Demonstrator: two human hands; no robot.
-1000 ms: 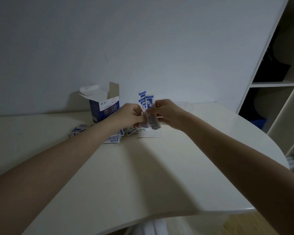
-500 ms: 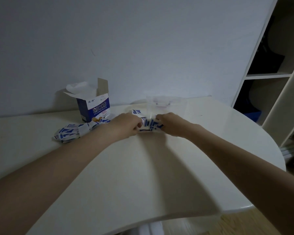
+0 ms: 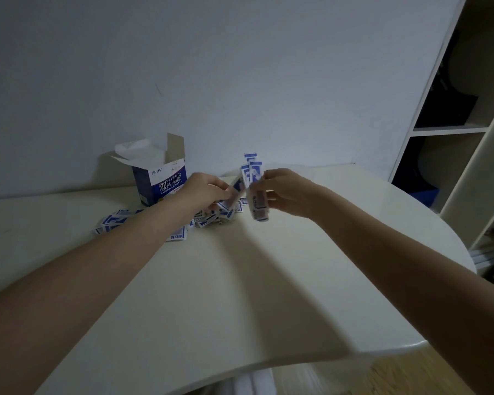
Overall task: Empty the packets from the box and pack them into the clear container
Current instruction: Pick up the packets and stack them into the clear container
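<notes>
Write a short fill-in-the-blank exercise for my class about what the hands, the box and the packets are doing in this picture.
1. The right hand holds a bunch of packets that stand ____ in its grip.
2. The blue and white box stands with its top flaps ____.
3. Loose packets lie scattered on the ____, in front of the box.
4. The left hand pinches the ____ from the other side.

Missing words: upright; open; table; packets
</notes>
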